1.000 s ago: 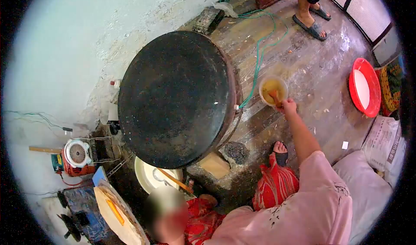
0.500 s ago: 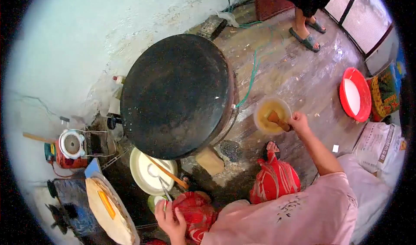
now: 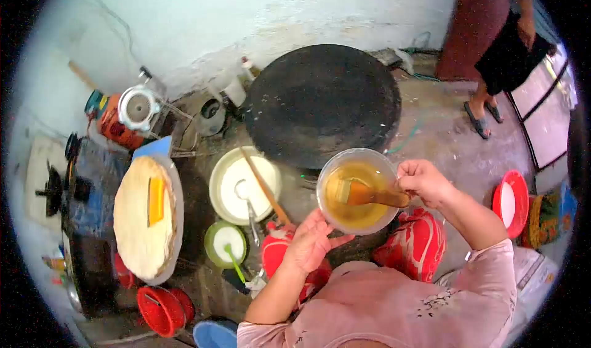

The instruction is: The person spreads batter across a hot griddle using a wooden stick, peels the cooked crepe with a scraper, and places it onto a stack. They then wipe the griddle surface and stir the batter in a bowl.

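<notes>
My right hand (image 3: pixel 423 182) pinches the right rim of a clear plastic bowl (image 3: pixel 332 163) of yellowish liquid, probably oil. A wooden-handled brush (image 3: pixel 372 194) lies in it, its handle end resting by that rim, close to my fingers. At the bowl's near left side is my left hand (image 3: pixel 312 242), fingers apart and stretched out; whether it touches the bowl I cannot tell. Just beyond stands a large round black griddle (image 3: pixel 323 105). To the left, a cream basin (image 3: pixel 217 194) of white batter holds a ladle (image 3: pixel 252 218) and a wooden stick (image 3: pixel 265 188).
A stack of thin round flatbreads (image 3: pixel 135 212) with a yellow scraper (image 3: pixel 156 201) sits at left. Nearby are a green bowl (image 3: pixel 209 249), a red bucket (image 3: pixel 161 311) and a blower (image 3: pixel 137 108). A person (image 3: pixel 511 58) stands at the far right, beyond a red basin (image 3: pixel 518 212).
My right hand has brought the bowl with the brush leftward, in front of my body. My left hand has left the ladle's side and come to the bowl. The view has turned leftward.
</notes>
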Action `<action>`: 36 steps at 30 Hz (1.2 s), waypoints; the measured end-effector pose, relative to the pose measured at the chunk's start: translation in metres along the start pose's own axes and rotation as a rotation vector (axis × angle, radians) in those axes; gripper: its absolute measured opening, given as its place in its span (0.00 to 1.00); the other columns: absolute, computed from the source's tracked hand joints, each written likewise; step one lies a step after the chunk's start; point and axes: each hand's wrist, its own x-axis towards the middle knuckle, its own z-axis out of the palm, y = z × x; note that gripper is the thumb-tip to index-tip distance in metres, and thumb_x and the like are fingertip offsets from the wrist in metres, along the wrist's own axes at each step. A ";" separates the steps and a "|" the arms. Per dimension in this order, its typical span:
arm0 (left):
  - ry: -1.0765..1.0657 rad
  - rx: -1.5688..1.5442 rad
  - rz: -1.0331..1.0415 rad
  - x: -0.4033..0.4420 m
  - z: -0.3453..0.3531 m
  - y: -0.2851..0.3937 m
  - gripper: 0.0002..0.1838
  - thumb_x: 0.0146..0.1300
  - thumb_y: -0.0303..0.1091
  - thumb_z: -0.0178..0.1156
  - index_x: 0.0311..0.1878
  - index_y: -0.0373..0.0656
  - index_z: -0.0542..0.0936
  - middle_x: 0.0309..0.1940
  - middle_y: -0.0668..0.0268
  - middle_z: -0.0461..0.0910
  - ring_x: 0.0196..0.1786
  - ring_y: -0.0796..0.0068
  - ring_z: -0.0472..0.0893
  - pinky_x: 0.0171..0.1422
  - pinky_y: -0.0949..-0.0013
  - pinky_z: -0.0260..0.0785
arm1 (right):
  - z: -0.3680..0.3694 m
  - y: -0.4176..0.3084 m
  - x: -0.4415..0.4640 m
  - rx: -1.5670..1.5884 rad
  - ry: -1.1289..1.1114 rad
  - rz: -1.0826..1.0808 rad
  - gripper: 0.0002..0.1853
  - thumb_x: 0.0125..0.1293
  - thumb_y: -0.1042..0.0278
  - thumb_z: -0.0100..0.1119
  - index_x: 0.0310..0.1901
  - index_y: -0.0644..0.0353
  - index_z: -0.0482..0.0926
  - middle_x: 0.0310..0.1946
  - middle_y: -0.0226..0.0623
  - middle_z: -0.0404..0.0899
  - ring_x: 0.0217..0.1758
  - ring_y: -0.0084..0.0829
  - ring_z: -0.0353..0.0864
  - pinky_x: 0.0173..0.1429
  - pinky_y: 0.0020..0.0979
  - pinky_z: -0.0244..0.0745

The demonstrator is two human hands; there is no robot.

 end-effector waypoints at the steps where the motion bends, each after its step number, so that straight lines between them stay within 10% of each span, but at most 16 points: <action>1: 0.008 -0.007 0.026 -0.010 0.001 0.004 0.29 0.56 0.37 0.60 0.59 0.43 0.62 0.60 0.63 0.62 0.61 0.64 0.64 0.60 0.46 0.62 | 0.012 -0.003 0.003 -0.020 -0.050 0.008 0.06 0.48 0.79 0.55 0.21 0.59 0.69 0.18 0.25 0.70 0.18 0.15 0.65 0.21 0.19 0.56; 9: 0.341 0.077 0.338 -0.071 -0.041 0.037 0.22 0.56 0.32 0.57 0.53 0.38 0.67 0.52 0.58 0.71 0.55 0.61 0.71 0.57 0.53 0.66 | 0.131 -0.032 0.023 -0.091 -0.146 0.021 0.08 0.56 0.68 0.58 0.27 0.61 0.72 0.20 0.28 0.73 0.24 0.19 0.74 0.22 0.21 0.65; 14: 0.405 0.073 0.509 -0.094 -0.067 0.061 0.24 0.56 0.35 0.56 0.55 0.38 0.66 0.52 0.56 0.71 0.55 0.61 0.71 0.58 0.53 0.65 | 0.173 -0.029 0.047 -0.929 -0.144 -0.348 0.21 0.53 0.50 0.62 0.18 0.59 0.73 0.15 0.36 0.72 0.19 0.29 0.73 0.24 0.32 0.68; 17: 0.527 0.047 0.508 -0.101 -0.085 0.070 0.26 0.56 0.35 0.57 0.58 0.40 0.65 0.53 0.61 0.71 0.55 0.63 0.71 0.59 0.54 0.64 | 0.202 -0.016 0.067 -0.803 -0.252 -0.270 0.21 0.51 0.50 0.64 0.17 0.60 0.71 0.15 0.37 0.72 0.17 0.34 0.71 0.24 0.32 0.67; 19: 0.514 -0.010 0.542 -0.103 -0.107 0.070 0.26 0.56 0.36 0.57 0.58 0.42 0.65 0.53 0.63 0.70 0.55 0.65 0.71 0.58 0.55 0.65 | 0.228 -0.022 0.069 -0.925 -0.271 -0.448 0.18 0.54 0.60 0.64 0.18 0.62 0.67 0.12 0.31 0.70 0.14 0.18 0.69 0.20 0.25 0.64; 22: 0.603 0.019 0.533 -0.104 -0.143 0.066 0.27 0.54 0.37 0.56 0.57 0.39 0.65 0.53 0.60 0.70 0.54 0.63 0.72 0.57 0.57 0.67 | 0.269 -0.032 0.071 -0.976 -0.251 -0.903 0.12 0.50 0.60 0.63 0.27 0.59 0.73 0.22 0.42 0.75 0.24 0.42 0.76 0.27 0.38 0.71; 26: 0.580 -0.001 0.526 -0.105 -0.176 0.067 0.26 0.53 0.36 0.58 0.56 0.39 0.65 0.51 0.62 0.71 0.53 0.66 0.72 0.55 0.59 0.68 | 0.311 -0.010 0.085 -1.054 -0.382 -1.076 0.10 0.49 0.65 0.62 0.30 0.58 0.71 0.20 0.40 0.72 0.23 0.43 0.75 0.25 0.35 0.69; 36: 0.610 -0.116 0.596 -0.110 -0.217 0.072 0.28 0.53 0.37 0.58 0.56 0.41 0.64 0.52 0.64 0.70 0.53 0.68 0.71 0.55 0.59 0.68 | 0.335 0.020 0.132 -0.878 -0.462 -0.802 0.12 0.56 0.64 0.59 0.39 0.60 0.77 0.30 0.44 0.79 0.33 0.40 0.80 0.38 0.34 0.74</action>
